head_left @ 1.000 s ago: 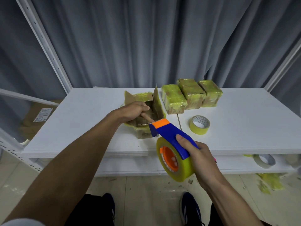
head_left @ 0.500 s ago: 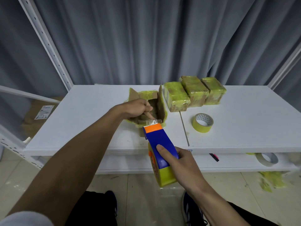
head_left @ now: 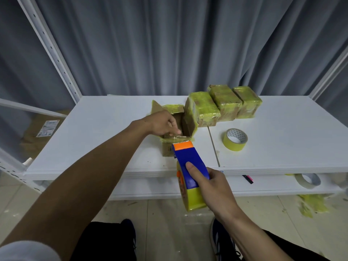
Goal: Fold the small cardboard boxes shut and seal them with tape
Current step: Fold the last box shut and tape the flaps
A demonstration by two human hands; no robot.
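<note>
My right hand [head_left: 213, 187] grasps the blue tape dispenser [head_left: 189, 162], index finger laid along its top. Its orange nose touches the near rim of the open box [head_left: 188, 123]. My left hand [head_left: 162, 123], fingers curled, grips that rim on its left side. The box stands on the white table [head_left: 94, 129] with its far and right flaps upright. Just beside it on the right are three sealed boxes [head_left: 225, 102] in a row, wrapped in yellow tape. A loose tape roll [head_left: 235, 139] lies nearer, to the right.
</note>
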